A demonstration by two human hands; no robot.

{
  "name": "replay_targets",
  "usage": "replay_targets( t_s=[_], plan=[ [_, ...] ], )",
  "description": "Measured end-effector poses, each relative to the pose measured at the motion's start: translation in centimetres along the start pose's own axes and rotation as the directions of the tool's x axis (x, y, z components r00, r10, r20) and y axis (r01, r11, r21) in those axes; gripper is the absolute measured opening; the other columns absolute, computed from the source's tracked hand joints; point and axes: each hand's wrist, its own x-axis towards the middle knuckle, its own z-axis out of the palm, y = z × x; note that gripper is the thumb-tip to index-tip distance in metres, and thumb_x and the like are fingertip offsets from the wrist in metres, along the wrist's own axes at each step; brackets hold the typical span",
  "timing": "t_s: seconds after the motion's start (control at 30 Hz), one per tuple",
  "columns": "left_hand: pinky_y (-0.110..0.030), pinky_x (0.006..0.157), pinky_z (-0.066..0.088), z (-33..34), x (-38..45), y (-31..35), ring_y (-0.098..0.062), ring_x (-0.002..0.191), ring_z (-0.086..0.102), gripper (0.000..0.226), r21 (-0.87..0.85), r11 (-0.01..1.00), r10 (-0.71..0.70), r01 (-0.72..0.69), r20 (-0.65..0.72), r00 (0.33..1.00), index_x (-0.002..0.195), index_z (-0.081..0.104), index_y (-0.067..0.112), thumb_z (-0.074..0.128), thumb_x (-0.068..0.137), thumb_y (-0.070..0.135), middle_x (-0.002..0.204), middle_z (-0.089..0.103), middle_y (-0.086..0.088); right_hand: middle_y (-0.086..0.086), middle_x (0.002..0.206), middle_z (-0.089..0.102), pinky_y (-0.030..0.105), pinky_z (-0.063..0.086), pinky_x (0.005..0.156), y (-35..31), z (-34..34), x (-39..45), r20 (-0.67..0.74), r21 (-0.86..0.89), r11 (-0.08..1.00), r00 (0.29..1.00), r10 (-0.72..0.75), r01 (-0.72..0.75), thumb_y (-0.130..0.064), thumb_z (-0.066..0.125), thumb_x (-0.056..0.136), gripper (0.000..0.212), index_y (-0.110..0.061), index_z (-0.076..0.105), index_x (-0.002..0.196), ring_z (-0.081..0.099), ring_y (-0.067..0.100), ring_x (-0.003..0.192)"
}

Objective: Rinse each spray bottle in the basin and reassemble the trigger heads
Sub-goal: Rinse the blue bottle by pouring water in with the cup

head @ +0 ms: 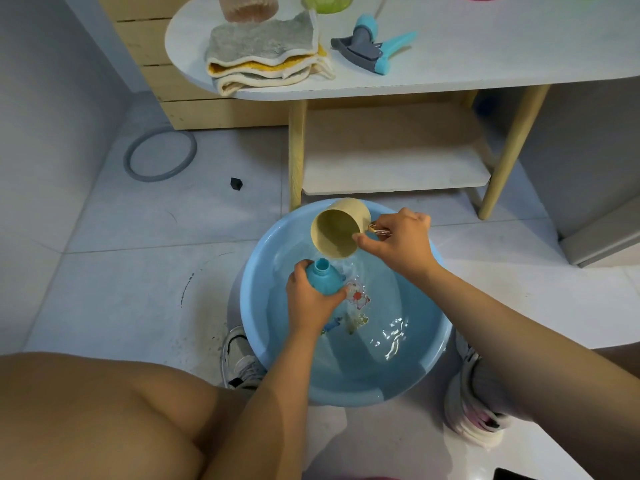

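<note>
A blue basin (429, 362) with water stands on the floor between my feet. Over it my left hand (308, 301) grips a blue spray bottle (323, 277) without its head, neck pointing up and away. My right hand (398, 242) holds a beige cup (337, 228) by its handle, tipped towards the bottle's neck, its mouth facing me. A blue and grey trigger head (372, 46) lies on the white table (485, 57) above.
Folded cloths (266, 53) lie at the table's left end, with a pinkish bottle (247, 6) and a green one (327, 3) behind. A low shelf (394, 171) sits under the table. A grey ring (160, 154) and a small black piece (236, 183) lie on the tiled floor.
</note>
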Motion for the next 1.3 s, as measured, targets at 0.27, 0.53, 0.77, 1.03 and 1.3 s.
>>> replay_targets(
  t_s=[0.27, 0.53, 0.77, 1.03, 1.3],
  plan=[
    [-0.029, 0.082, 0.053, 0.2, 0.1, -0.3, -0.015, 0.098, 0.056, 0.073, 0.011, 1.0, 0.012, -0.012, -0.003, 1.0, 0.111, 0.049, 0.021, 0.09, 0.053, 0.037, 0.107, 0.058, 0.002, -0.01, 0.05, 0.036, 0.03, 0.017, 0.075, -0.4, 0.2, -0.1, -0.052, -0.059, 0.994, 0.995, -0.09, 0.087, -0.058, 0.057, 0.071, 0.045, -0.026, 0.033, 0.05, 0.04, 0.017, 0.071],
    [-0.027, 0.082, 0.051, 0.1, 0.0, 0.0, -0.013, 0.099, 0.055, 0.072, 0.014, 1.0, 0.004, -0.004, 0.005, 1.0, 0.113, 0.049, 0.02, 0.09, 0.055, 0.034, 0.109, 0.057, 0.002, -0.008, 0.051, 0.038, 0.028, 0.016, 0.075, -0.4, 0.3, 0.0, -0.096, -0.11, 0.985, 0.985, -0.146, 0.135, -0.051, 0.066, 0.074, 0.047, -0.017, 0.041, 0.053, 0.037, 0.016, 0.068],
    [-0.023, 0.079, 0.048, 0.0, -0.1, 0.2, -0.012, 0.097, 0.055, 0.069, 0.009, 1.0, 0.012, -0.012, -0.003, 1.0, 0.11, 0.048, 0.022, 0.09, 0.056, 0.031, 0.107, 0.057, 0.003, -0.009, 0.051, 0.039, 0.028, 0.014, 0.073, -0.6, 0.0, 0.1, -0.127, -0.121, 0.978, 0.975, -0.183, 0.167, -0.052, 0.065, 0.074, 0.047, -0.016, 0.043, 0.053, 0.037, 0.015, 0.068],
    [-0.02, 0.077, 0.045, 0.0, -0.2, 0.3, -0.012, 0.097, 0.054, 0.068, 0.012, 1.0, -0.007, 0.007, 0.003, 1.0, 0.11, 0.048, 0.021, 0.09, 0.056, 0.028, 0.107, 0.056, 0.004, -0.006, 0.05, 0.044, 0.026, 0.012, 0.071, -0.8, -0.1, 0.1, -0.204, -0.112, 0.971, 0.951, -0.231, 0.211, -0.059, 0.053, 0.071, 0.048, -0.016, 0.043, 0.052, 0.037, 0.014, 0.066],
    [-0.019, 0.079, 0.043, 0.0, -0.1, 0.0, -0.013, 0.101, 0.054, 0.072, 0.018, 1.0, -0.015, 0.014, 0.018, 1.0, 0.115, 0.047, 0.02, 0.089, 0.057, 0.027, 0.112, 0.055, 0.002, -0.011, 0.052, 0.039, 0.025, 0.014, 0.074, -1.2, -0.4, 0.2, -0.255, -0.137, 0.961, 0.929, -0.269, 0.241, -0.057, 0.056, 0.071, 0.045, -0.019, 0.041, 0.053, 0.036, 0.013, 0.066]
  ],
)
